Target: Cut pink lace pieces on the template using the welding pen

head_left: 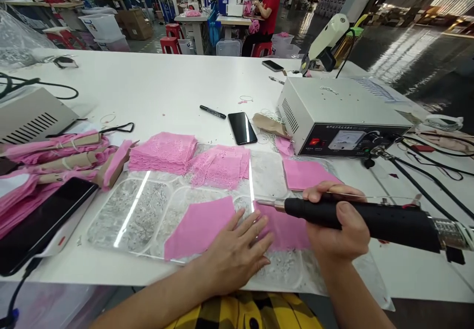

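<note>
My left hand (240,251) lies flat with its fingers stretched out, pressing on pink fabric near the table's front edge. Under and left of it is one cut pink piece (202,225); another pink piece (287,228) lies to its right. In my right hand (338,223) is a black ultrasonic hand tool (385,218), held level with its thin metal tip pointing left. That tip is over the near-left corner of the right piece, just beyond my left fingertips; whether it touches cannot be made out. Beneath the pieces lies a clear plastic-covered sheet (129,215).
Behind stand a lace fabric stack (163,152), a second lace pile (221,165) and plain pink pieces (309,173). A control box (344,117) with cables is right. Phones (242,128), a marker (212,112) and tied pink bundles (62,154) lie about. A person in red (272,8) sits sewing beyond.
</note>
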A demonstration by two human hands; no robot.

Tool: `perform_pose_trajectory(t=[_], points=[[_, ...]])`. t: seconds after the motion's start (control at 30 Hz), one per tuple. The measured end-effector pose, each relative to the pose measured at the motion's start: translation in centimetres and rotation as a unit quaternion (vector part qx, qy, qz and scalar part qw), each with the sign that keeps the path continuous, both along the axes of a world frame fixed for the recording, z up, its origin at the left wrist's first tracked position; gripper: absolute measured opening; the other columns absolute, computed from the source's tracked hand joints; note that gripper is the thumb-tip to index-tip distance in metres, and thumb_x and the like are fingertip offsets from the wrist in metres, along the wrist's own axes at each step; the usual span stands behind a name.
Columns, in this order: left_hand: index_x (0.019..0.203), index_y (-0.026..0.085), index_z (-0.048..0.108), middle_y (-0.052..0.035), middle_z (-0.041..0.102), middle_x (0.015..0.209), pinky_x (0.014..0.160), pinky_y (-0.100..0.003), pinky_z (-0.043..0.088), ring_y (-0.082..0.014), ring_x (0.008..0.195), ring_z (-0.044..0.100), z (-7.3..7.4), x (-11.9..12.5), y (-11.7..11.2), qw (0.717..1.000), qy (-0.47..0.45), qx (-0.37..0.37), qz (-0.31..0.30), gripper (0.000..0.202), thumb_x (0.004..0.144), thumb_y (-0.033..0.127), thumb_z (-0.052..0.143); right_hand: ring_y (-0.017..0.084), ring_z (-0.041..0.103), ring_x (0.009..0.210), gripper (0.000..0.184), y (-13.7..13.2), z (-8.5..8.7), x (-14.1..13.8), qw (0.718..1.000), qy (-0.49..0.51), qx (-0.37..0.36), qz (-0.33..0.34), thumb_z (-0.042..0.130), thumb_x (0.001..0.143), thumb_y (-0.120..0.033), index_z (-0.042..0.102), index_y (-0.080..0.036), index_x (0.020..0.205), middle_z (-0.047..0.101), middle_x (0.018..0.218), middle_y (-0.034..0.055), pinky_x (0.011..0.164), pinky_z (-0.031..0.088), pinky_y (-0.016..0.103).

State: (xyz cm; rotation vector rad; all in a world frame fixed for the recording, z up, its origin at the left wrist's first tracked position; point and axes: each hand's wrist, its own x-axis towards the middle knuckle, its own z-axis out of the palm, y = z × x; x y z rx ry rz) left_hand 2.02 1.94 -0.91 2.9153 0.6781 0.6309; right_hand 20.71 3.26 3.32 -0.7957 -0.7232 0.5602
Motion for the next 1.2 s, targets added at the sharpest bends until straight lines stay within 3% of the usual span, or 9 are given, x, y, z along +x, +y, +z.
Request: perform_pose_trajectory(t=[0.8,1.2], points=[[0.122,0.015,0.059,-0.0114,0.059,0.131,0.113,-0.05,0.031,-0.0271,0.13,0.048,-0.32,-0.08,-0.14,1.0,-0.012,0.005,0.026,0.035,0.099,0.038,0.047,0.012,0.054,0.056,0.012,0.05,-0.41,0.1,1.0,-0.012,-0.014,0.009,0.058,0.068,-0.023,0.063,-0.019,0.078,0.06,0.072,0.0008,0.056,0.051,0.034],[0.123,0.016,0.059,-0.0095,0.06,0.131,0.113,-0.049,0.033,-0.0264,0.13,0.049,-0.41,-0.12,-0.12,0.999,-0.018,0.003,0.028,0.034,0.099,0.037,0.047,0.012,0.055,0.057,0.005,0.12,-0.52,-0.18,0.999,-0.034,-0.006,0.008,0.058,0.071,-0.021,0.059,-0.019,0.076,0.061,0.07,-0.0008,0.058,0.052,0.034]])
